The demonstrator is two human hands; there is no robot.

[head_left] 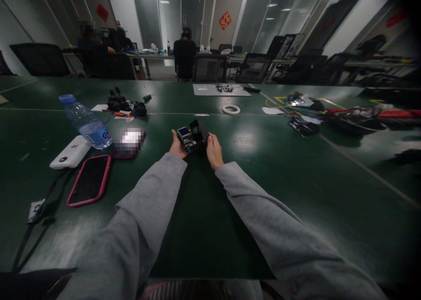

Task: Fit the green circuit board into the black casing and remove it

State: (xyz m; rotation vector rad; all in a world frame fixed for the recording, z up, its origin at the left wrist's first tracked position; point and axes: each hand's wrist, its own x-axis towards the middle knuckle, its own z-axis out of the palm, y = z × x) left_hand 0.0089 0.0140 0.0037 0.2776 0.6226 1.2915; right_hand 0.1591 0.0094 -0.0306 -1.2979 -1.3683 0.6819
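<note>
Circuit board (186,141) with a small screen (183,132) sits straight ahead, at twelve o'clock from the wearer, above the green table (237,194). Its longer side seems to run from eleven toward five o'clock. The left hand (178,147) is the nearer one, fingers closed along the board's nine o'clock edge. At three o'clock from the board, the right hand (215,153) grips a black box (202,133), tilted up, its hollow side seemingly turned toward the board. Whether board and box touch, I cannot tell.
</note>
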